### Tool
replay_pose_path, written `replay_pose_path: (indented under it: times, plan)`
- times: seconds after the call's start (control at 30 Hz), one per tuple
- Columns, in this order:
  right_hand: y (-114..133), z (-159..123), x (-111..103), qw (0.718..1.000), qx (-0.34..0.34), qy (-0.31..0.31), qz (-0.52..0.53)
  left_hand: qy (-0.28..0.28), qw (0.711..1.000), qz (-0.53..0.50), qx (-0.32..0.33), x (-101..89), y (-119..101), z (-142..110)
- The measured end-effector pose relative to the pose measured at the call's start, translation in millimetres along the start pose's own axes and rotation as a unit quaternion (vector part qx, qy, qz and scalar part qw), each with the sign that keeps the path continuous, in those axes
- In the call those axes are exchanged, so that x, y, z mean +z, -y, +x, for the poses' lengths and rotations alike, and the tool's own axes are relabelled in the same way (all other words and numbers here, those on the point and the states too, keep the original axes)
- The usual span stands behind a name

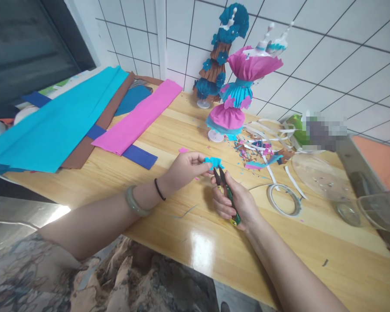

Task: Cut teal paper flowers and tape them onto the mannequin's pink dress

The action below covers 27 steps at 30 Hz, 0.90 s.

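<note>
My left hand point(183, 169) pinches a small turquoise paper flower point(213, 162) above the wooden table point(169, 216). My right hand point(235, 201) is closed round green-handled snips point(225, 190), whose dark blades point up at the flower's lower edge. A jade bangle and a black hair band sit on my left wrist. Behind the hands stand a pink and turquoise paper doll dress point(238, 93) and a brown and blue one point(219, 56).
Sheets of crepe paper lie at the left: turquoise point(52, 121), pink point(139, 117), brown and dark blue. Paper scraps and white strips point(263, 145) litter the right side. A tape ring point(284, 199), a clear plate point(318, 175) and a glass point(378, 210) are nearby.
</note>
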State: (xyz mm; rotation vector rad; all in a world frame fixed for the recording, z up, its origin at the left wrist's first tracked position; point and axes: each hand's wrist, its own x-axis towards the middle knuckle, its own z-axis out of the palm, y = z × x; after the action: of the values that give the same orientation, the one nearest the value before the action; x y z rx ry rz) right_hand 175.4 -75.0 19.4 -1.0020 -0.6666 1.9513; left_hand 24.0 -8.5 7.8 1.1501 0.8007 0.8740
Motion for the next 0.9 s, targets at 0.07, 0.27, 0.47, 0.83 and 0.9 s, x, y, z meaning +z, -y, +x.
replay_pose_path:
  times: [0.07, 0.27, 0.47, 0.83, 0.9]
  plan:
    - [-0.4, 0.5, 0.0, 1.0, 0.005, 0.001, -0.001, -0.016, 0.999, -0.027, -0.028, -3.0, 0.1, 1.5]
    - [-3.1, -1.2, 3.6, 1.0, 0.0, -0.002, -0.03, 0.008, 0.991, -0.106, -0.082, -6.0, -2.2, 3.0]
    - [-5.0, 0.3, 4.3, 0.997, -0.027, -0.03, -0.07, 0.023, 0.989, -0.097, -0.107, -2.5, -6.6, 0.9]
    - [-6.5, 0.1, 0.4, 0.994, -0.039, -0.024, -0.1, 0.019, 0.989, -0.096, -0.111, -5.1, -6.9, 2.0]
    - [-6.4, 0.2, 0.0, 0.994, -0.041, -0.034, -0.097, 0.024, 0.989, -0.089, -0.112, -3.6, -7.5, 1.4]
